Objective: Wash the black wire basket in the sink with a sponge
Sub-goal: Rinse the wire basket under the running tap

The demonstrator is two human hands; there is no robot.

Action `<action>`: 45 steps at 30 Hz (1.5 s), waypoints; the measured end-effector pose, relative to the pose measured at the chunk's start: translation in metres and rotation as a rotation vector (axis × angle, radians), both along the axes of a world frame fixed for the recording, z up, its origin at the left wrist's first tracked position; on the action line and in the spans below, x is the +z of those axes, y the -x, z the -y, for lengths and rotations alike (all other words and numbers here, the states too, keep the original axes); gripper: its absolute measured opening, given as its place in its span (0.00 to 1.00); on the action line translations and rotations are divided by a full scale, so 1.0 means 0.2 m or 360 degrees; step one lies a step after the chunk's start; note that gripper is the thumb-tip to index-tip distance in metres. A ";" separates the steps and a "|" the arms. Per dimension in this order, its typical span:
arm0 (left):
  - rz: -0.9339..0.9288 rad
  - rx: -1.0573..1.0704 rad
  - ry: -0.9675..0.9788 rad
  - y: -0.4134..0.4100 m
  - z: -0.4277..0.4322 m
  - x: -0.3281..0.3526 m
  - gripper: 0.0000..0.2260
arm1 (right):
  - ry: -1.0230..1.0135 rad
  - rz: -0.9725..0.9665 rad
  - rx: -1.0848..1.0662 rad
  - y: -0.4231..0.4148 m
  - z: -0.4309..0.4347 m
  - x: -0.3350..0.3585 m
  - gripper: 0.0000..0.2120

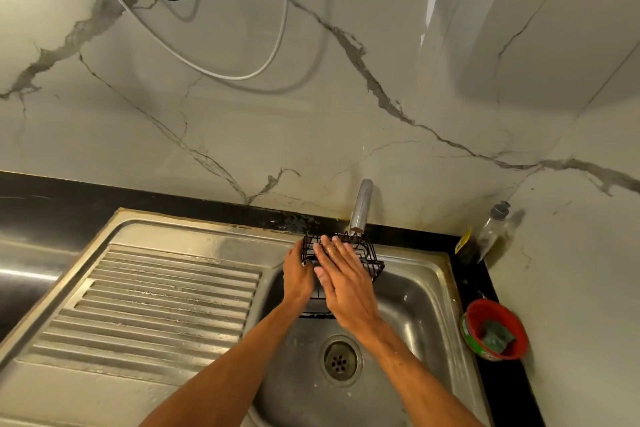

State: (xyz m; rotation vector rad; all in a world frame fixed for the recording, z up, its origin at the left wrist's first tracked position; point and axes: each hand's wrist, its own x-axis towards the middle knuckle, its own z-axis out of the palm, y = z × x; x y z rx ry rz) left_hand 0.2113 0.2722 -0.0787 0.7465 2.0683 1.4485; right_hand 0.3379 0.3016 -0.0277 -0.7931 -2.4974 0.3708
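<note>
The black wire basket [370, 258] hangs over the steel sink [415, 302], just under the chrome tap [361, 206]. My left hand [298, 276] grips the basket's left side. My right hand [341, 274] lies flat across the wires with wet, straight fingers, covering much of the basket. A green sponge [497, 336] sits in a red bowl [512, 319] on the black counter to the right, apart from both hands.
A ribbed steel drainboard [166, 305] takes up the left. The drain [339, 360] lies below the hands. A clear bottle with a grey cap [491, 229] stands in the back right corner. Cables hang on the marble wall [242, 114].
</note>
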 end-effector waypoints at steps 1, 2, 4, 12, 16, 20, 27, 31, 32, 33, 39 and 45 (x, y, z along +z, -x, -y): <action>-0.0008 -0.0003 0.0010 -0.01 0.01 0.06 0.23 | 0.0023 0.0008 -0.0019 0.00 -0.02 0.00 0.25; -0.0012 -0.0013 0.0037 -0.02 0.02 0.11 0.24 | 0.0095 -0.0022 -0.0131 0.01 -0.06 0.01 0.25; -0.0029 -0.0028 0.0102 -0.02 0.04 0.13 0.25 | 0.0175 0.0056 -0.0332 0.03 -0.09 0.04 0.27; -0.0047 -0.0191 0.0075 -0.04 0.05 0.07 0.22 | 0.0417 0.0483 -0.0206 0.09 -0.14 0.14 0.28; 0.0003 -0.0213 -0.0016 -0.08 0.05 0.12 0.22 | 0.0381 0.0450 -0.0108 0.06 -0.17 0.11 0.27; 0.0077 -0.0094 -0.0060 -0.11 0.06 0.14 0.29 | 0.0376 0.0332 -0.0330 -0.03 -0.24 0.07 0.26; 0.0073 0.0128 -0.0098 -0.05 0.12 0.08 0.27 | 0.0342 0.0126 -0.0275 -0.11 -0.12 -0.01 0.26; 0.0092 0.0257 -0.0157 -0.01 0.15 0.03 0.28 | 0.0162 0.0096 -0.0141 -0.02 0.01 -0.01 0.24; 0.0125 0.0296 -0.0155 0.00 0.16 0.02 0.27 | 0.0098 0.0093 -0.0059 -0.02 0.02 -0.01 0.25; 0.0160 0.0340 -0.0140 0.00 0.16 0.03 0.27 | 0.0091 0.0078 -0.0050 -0.02 0.00 -0.01 0.25; 0.0243 0.0497 -0.0172 0.00 0.17 0.06 0.27 | 0.0158 -0.0115 -0.0243 -0.01 0.02 -0.01 0.23; 0.0244 0.0600 -0.0126 -0.03 0.15 0.07 0.27 | 0.0262 -0.0164 -0.0389 -0.07 0.01 -0.03 0.23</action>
